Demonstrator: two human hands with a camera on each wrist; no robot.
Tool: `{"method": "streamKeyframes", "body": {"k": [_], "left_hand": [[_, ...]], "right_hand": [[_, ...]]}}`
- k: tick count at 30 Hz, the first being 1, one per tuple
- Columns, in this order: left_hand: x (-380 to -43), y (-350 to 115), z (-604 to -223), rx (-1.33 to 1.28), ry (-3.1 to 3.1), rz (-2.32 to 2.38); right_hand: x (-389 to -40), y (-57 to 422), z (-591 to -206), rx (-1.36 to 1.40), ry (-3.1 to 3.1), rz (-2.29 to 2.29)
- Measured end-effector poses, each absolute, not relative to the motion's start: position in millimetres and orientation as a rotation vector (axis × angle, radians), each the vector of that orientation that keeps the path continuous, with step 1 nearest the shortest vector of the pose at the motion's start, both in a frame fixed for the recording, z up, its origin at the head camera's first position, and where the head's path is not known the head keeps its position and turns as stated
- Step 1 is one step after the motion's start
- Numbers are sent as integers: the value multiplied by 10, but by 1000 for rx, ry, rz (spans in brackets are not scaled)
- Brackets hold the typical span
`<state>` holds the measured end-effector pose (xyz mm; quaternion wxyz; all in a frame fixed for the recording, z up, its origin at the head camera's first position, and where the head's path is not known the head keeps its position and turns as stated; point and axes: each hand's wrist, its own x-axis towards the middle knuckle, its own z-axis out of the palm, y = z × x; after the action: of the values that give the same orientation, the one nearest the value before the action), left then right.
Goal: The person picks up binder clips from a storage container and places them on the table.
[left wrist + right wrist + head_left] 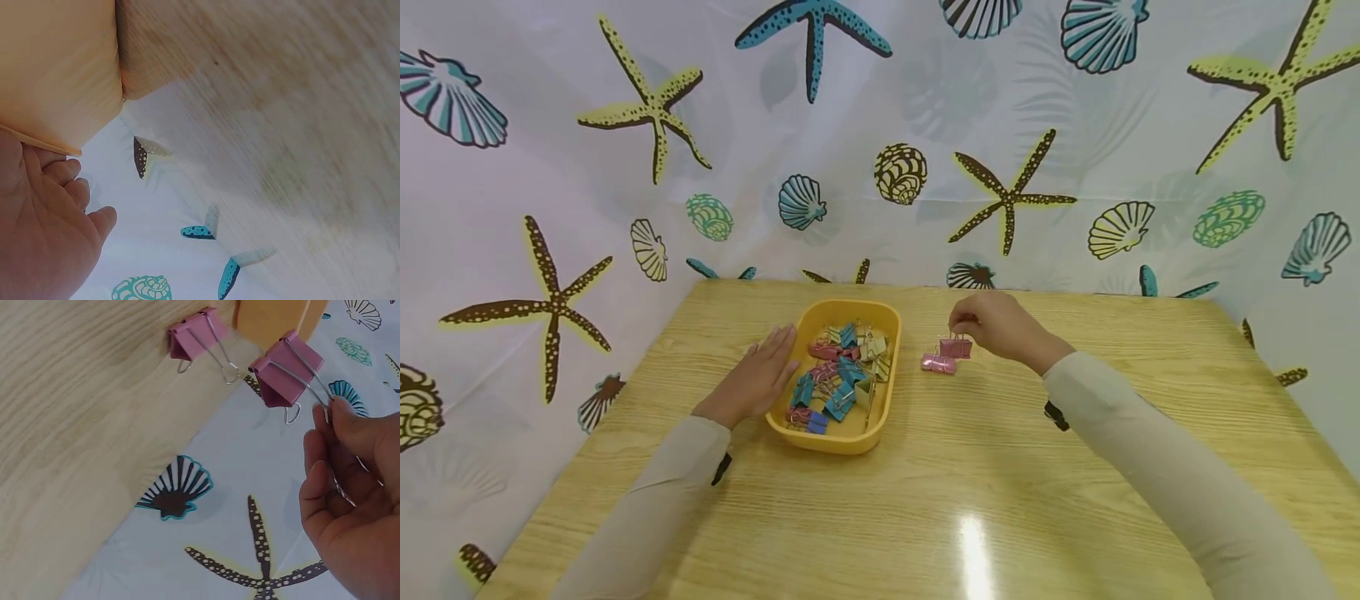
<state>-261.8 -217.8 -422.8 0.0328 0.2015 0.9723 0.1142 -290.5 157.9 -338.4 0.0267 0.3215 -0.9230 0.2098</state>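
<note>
My right hand [1003,327] pinches a pink binder clip [956,347] by its wire handle, between thumb and fingertips. In the right wrist view this held clip [289,372] hangs off the fingertips, and more silver wire [340,487] shows against the curled fingers [315,447]. A second pink binder clip [939,363] lies on the table just beside it. My left hand [758,375] rests with straight fingers at the left rim of a yellow tray [831,446]. In the left wrist view the left hand's fingertips [75,187] are at the tray wall [59,69].
Inside the tray lie several binder clips in blue, teal [839,402], pink and pale yellow [872,347]. The wooden table [865,525] meets a white cloth backdrop [850,242] printed with shells and starfish at the back and sides.
</note>
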Motion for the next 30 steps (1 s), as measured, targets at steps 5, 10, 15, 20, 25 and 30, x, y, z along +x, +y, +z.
{"method": "streamKeyframes", "body": {"k": [5,10,15,20,25,30], "left_hand": [[-2613,-2184,-4224,618,2988,346],[-2619,-2183,-4232,621,2988,352],[-2635,-2190,-4249,620,2990,351],[-2644,-2199,-4254,620,2988,344],[-2635,-2197,-4241,613,2990,338],[-2622,-2186,-4226,610,2986,349]], "right_hand": [[-2996,1717,-3536,877,-2907,681],[-3085,1800,-3703,812,-2982,709],[-3142,1849,-3845,771,-3023,741],[-3205,1871,-3966,730,-3060,773],[-3218,1856,-4018,710,-3076,809],[-3231,1838,-4032,698,-3074,822]]}}
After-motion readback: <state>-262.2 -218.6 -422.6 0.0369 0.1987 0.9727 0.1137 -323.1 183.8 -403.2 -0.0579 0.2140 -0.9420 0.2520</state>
